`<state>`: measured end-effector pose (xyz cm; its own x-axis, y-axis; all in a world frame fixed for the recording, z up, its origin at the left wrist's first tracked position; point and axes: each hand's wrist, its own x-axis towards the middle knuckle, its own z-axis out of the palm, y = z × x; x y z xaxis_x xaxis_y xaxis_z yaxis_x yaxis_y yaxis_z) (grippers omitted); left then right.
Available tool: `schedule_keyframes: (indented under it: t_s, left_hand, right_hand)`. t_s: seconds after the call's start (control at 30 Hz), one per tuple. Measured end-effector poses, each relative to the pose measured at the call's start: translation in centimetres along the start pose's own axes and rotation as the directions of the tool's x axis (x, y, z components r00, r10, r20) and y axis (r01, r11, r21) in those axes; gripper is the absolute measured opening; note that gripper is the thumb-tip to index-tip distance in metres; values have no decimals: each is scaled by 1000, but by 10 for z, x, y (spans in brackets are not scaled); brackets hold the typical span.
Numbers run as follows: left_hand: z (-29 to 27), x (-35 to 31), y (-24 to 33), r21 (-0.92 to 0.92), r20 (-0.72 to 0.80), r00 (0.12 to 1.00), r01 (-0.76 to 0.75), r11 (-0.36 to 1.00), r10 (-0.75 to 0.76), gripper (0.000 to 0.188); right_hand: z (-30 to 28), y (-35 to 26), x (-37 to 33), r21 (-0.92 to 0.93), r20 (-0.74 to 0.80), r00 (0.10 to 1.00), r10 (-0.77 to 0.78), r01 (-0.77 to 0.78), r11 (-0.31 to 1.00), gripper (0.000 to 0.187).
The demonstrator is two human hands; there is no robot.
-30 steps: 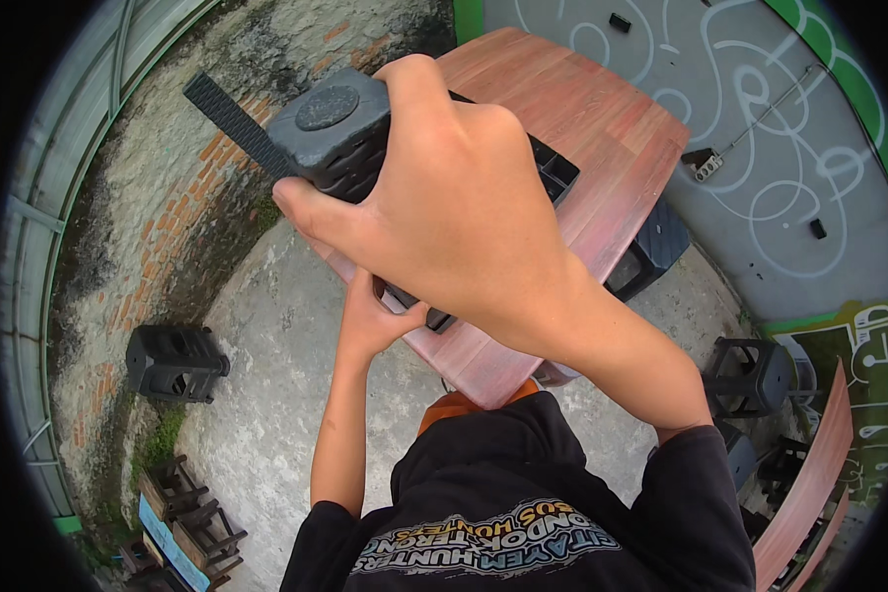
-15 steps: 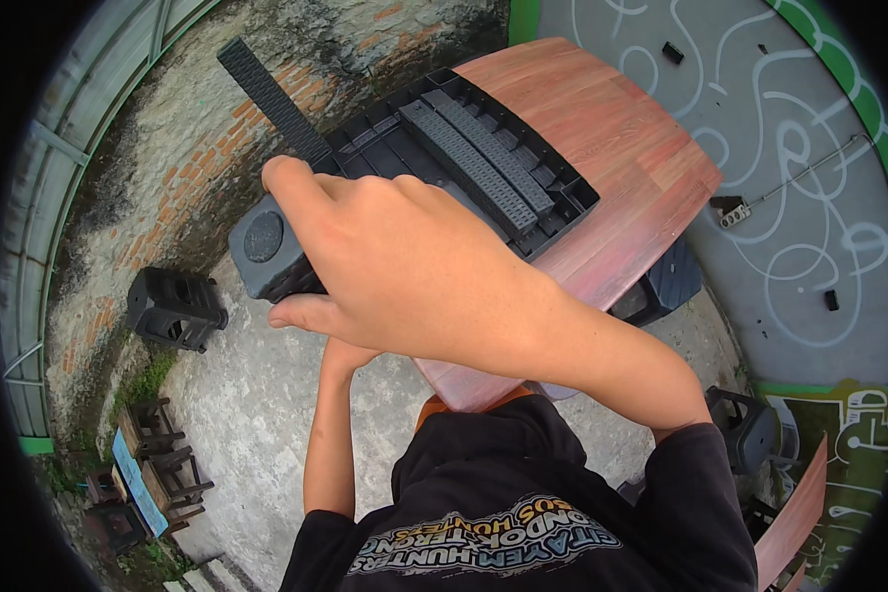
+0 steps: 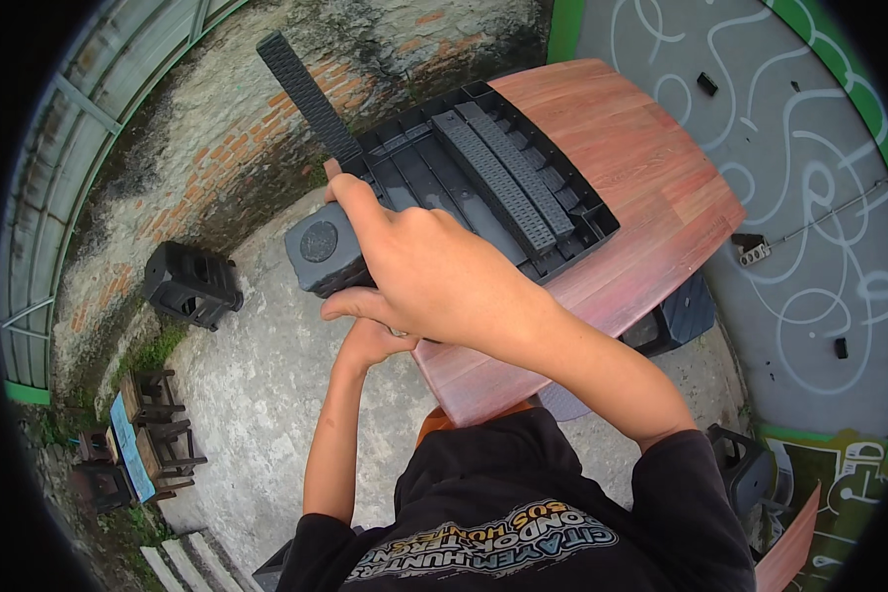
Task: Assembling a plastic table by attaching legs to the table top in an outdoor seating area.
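A black plastic tabletop lies underside up, ribs showing, on a wooden-topped table. One woven-textured leg stands up from its far left corner. Toward me, at the near left corner, a dark squarish leg with a round end rises, and my right hand is closed around it, thumb and fingers on opposite sides. Below that, my left hand is up against the same corner, its fingers mostly hidden behind the right hand. Two loose textured legs lie side by side inside the tabletop.
The wood-patterned table extends to the right. Black plastic stools stand on the concrete floor at left and right. Small wooden chairs are at the lower left. A power strip hangs by the painted wall.
The whole view has shifted, so table and hands sit lower and farther right. More of my left hand shows below the right one. My right hand keeps its hold on the leg.
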<state>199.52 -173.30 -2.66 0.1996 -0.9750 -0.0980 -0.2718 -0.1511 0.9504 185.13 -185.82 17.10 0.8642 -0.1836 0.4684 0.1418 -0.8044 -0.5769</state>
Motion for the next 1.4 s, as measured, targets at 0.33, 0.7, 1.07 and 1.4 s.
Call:
schedule_keyframes:
  t_s: [0.33, 0.7, 1.07, 1.4]
  left_hand:
    - [9, -5, 35, -81, -228, 973, -57, 995, 37, 76]
    - [20, 2, 81, -114, -637, 722, -434, 894, 270, 73]
    - [12, -3, 85, -152, -556, 803, -353, 923, 215, 80]
    - [83, -137, 17, -75, -802, 591, -250, 965, 91, 73]
  right_hand:
    - [8, 35, -16, 178, -265, 955, -134, 185, 966, 72]
    - [62, 257, -115, -539, -82, 545, 834, -729, 423, 77]
    - [90, 278, -116, -656, -256, 645, 720, -663, 361, 84]
    - [48, 231, -125, -19, -316, 503, 805, -851, 524, 70]
